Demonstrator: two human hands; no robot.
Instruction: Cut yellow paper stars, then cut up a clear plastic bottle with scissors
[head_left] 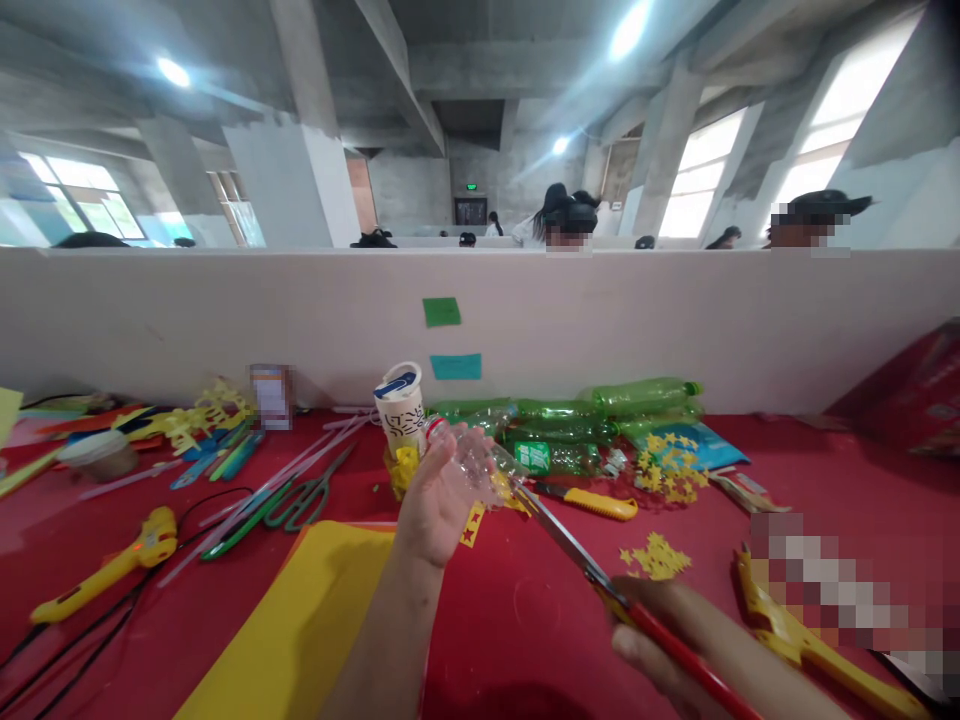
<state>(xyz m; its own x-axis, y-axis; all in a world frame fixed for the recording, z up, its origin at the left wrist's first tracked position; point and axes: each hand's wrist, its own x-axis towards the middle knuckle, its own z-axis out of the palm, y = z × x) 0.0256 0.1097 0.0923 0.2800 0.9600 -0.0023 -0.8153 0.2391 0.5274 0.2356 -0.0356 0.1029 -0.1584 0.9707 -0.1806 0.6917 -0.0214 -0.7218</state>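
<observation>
My left hand (pixel 433 510) is wrapped round a clear plastic bottle (pixel 474 462) with a red ring at its neck, held above the table. In my right hand (pixel 679 625) is a pair of scissors (pixel 559 535) with red handles, its blades pointing up and left. The blade tips reach the bottle's right end; whether they touch it I cannot tell. Behind the bottle stands a white printed cup (pixel 401 415). A yellow utility knife (pixel 600 502) lies just beyond the blades, and a pile of yellow paper stars (pixel 657 556) sits to their right.
Several green bottles (pixel 566 425) lie along the white partition (pixel 315 310). Yellow glue guns lie at left (pixel 112 570) and right (pixel 806 640), the left one with black cables. Green-handled scissors (pixel 300 503) and yellow sheets (pixel 300 620) rest on the red table (pixel 487 640).
</observation>
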